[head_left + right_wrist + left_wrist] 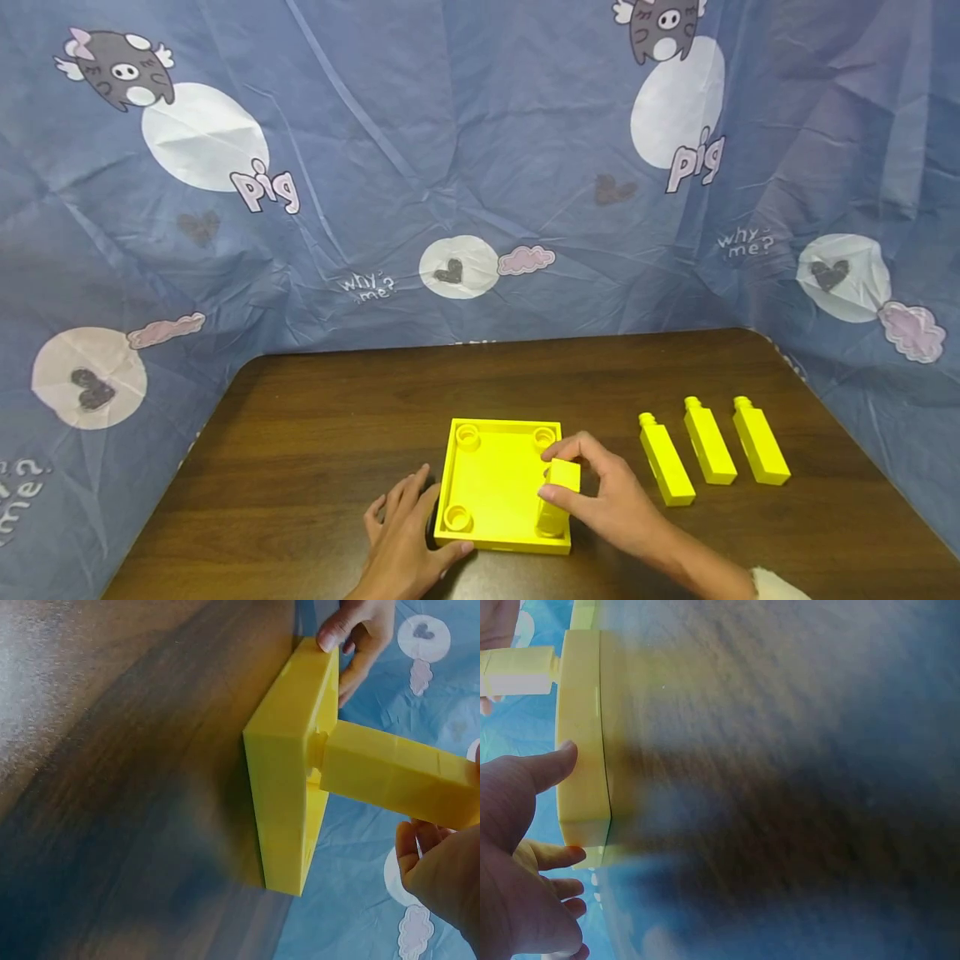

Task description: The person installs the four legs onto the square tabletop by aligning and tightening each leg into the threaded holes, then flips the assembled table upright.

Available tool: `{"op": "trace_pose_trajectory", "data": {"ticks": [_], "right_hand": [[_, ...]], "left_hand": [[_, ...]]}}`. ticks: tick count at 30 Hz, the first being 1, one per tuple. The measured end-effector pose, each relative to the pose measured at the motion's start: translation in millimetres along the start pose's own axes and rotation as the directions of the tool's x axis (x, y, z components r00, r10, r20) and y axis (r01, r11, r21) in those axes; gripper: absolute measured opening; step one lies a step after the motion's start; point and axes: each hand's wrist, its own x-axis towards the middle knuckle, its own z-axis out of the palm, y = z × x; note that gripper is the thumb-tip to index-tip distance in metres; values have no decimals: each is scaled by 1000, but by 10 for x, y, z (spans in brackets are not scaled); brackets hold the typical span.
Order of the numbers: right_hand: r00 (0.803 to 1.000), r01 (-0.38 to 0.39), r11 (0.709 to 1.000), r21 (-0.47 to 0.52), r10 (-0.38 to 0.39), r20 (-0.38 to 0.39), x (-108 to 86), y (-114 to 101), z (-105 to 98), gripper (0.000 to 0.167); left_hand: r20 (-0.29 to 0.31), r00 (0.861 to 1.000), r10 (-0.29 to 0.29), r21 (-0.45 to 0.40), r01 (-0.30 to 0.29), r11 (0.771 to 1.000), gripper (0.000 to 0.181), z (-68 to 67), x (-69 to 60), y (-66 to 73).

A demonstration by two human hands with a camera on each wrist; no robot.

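A square yellow toy tabletop point(495, 487) lies with its raised rim up and round sockets in its corners. My left hand point(400, 542) rests against its near left corner, thumb on the front side and fingers along the left side, fairly straight. With thumb and fingers my right hand point(615, 500) pinches the upper part of a square yellow leg point(565, 477). That leg stands over the near right corner; in the right wrist view the leg point(397, 769) is slightly tilted, its narrow end at the socket. How deep it sits is hidden.
Three more yellow legs lie at the right on the brown table: a left one point(666, 462), a middle one point(709, 442) and a right one point(761, 442), their threaded ends pointing away. A blue printed curtain point(420, 142) hangs behind the table point(322, 433) and along both sides.
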Motion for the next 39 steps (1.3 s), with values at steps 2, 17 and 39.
{"op": "trace_pose_trajectory", "data": {"ticks": [2, 17, 39], "right_hand": [[1000, 0, 1000, -14, 0, -1, -1, -4, 25, 24], [951, -70, 978, 199, 6, 308, 37, 19, -136, 40], [992, 123, 992, 31, -124, 27, 36, -14, 61, 28]], "left_hand": [[-1, 1000, -3, 0, 3, 1000, 74, 0, 0, -1], [9, 1000, -8, 2, 8, 1000, 75, -1, -4, -8], [6, 1000, -2, -11, 2, 1000, 75, -4, -2, -12]]}}
